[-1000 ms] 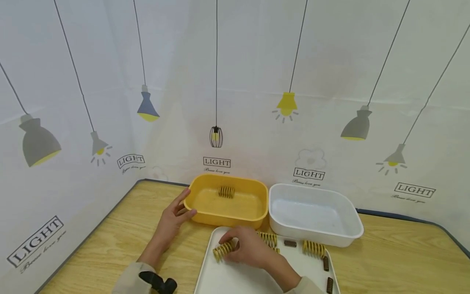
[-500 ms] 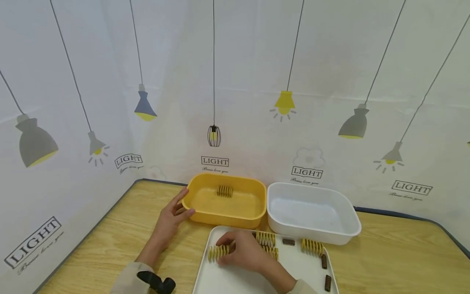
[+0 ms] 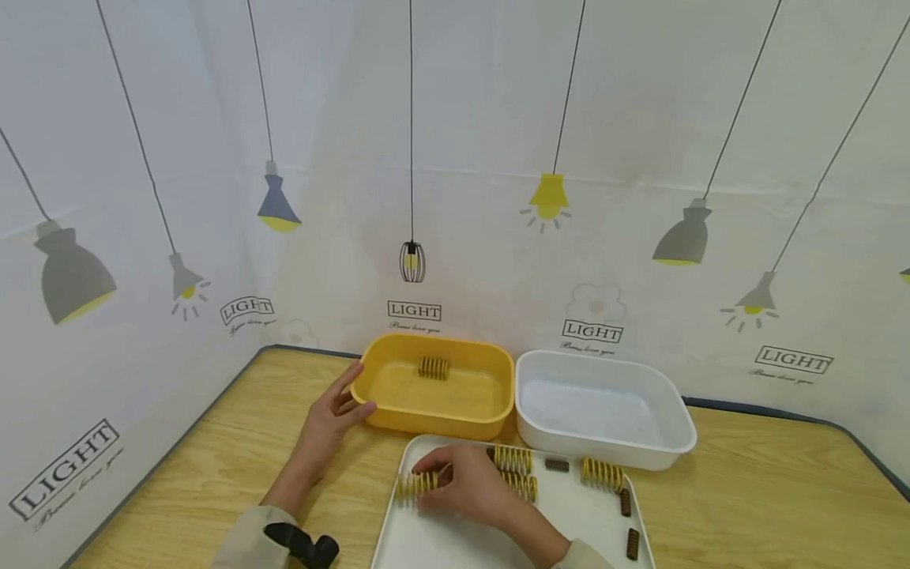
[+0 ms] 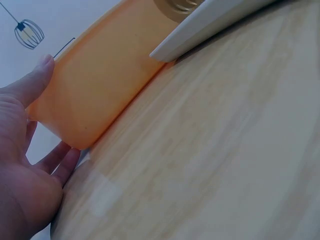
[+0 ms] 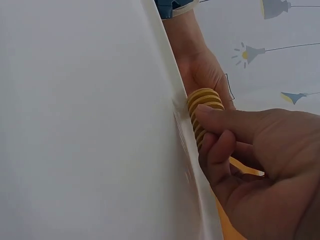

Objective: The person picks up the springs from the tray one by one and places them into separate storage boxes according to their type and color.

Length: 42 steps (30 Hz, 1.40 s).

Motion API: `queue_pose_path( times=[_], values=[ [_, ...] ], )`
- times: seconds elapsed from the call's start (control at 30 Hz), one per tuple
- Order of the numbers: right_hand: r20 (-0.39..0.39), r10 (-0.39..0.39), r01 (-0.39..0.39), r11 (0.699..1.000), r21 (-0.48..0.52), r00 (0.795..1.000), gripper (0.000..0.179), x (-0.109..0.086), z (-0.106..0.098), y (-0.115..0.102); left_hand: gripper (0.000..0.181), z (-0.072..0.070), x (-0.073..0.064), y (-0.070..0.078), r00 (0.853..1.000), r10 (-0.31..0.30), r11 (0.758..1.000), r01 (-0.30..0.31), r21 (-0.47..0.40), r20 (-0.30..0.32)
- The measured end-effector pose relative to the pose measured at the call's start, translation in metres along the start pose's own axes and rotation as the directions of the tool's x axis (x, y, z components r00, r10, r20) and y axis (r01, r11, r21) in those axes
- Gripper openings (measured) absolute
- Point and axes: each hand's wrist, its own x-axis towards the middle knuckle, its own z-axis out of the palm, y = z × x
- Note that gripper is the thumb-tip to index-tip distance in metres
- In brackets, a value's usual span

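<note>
My right hand (image 3: 465, 486) pinches a yellow coil spring (image 3: 415, 488) between thumb and fingers at the left side of the white tray (image 3: 455, 545). In the right wrist view the spring (image 5: 206, 97) overlaps the tray's rim, and the fingers hide its lower part. My left hand (image 3: 329, 423) holds the left end of the yellow plastic bin (image 3: 434, 423), thumb at the front and fingers round the far side. The left wrist view shows that thumb against the bin's wall (image 4: 105, 80). Inside the bin lies one yellow spring (image 3: 433, 368).
Beside the yellow bin stands a white bin (image 3: 604, 442). Along the tray's far side lie yellow springs (image 3: 513, 459), another yellow spring (image 3: 602, 474) and several small dark brown springs (image 3: 633, 544). The wooden table (image 3: 768, 490) ends at a lamp-patterned wall cloth (image 3: 483, 237).
My right hand has moved left with the pinched spring, toward the tray's left rim, uncovering more of the yellow springs behind it. My left hand stays at the yellow bin.
</note>
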Motion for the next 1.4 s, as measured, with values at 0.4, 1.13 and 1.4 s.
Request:
queue_pose_path(
  times=[0.4, 1.13, 1.4],
  values=[
    [-0.095, 0.063, -0.059, 0.997, 0.049, 0.993, 0.032, 0.008, -0.019, -0.017, 0.064, -0.005, 0.009, -0.023, 1.0, 0.004, 1.0, -0.003, 0.029, -0.031],
    [-0.18, 0.076, -0.078, 0.997, -0.002, 0.981, 0.032, 0.06, -0.035, -0.031, 0.064, -0.005, 0.01, -0.015, 0.999, -0.026, 0.999, 0.027, 0.03, -0.032],
    [-0.179, 0.148, -0.146, 0.989, 0.026, 0.973, 0.032, 0.076, -0.031, -0.026, 0.064, -0.005, 0.01, -0.02, 0.999, -0.029, 0.999, 0.029, 0.018, -0.021]
  ],
)
